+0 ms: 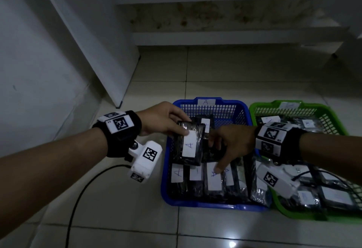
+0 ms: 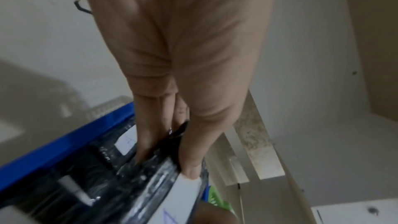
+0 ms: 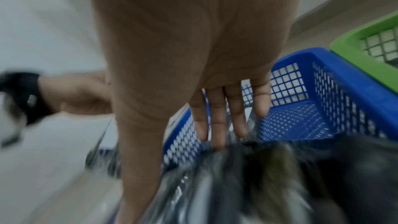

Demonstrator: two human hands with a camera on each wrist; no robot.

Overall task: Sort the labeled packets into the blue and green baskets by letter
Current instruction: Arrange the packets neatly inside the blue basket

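Pale glossy floor tiles point(image 1: 121, 204) ran back to white steps point(image 1: 225, 36) and a wall. On them sat the blue basket point(image 1: 212, 206); the green basket point(image 1: 305, 105) touched its right side. Over the blue basket, the left hand point(image 1: 162, 119) pinched an "A" packet point(image 1: 189, 144) (thumb on its label), while the right hand point(image 1: 232, 142) hovered with fingers spread above the packets lying inside. A black cable point(image 1: 78, 198) trailed left of the blue basket.
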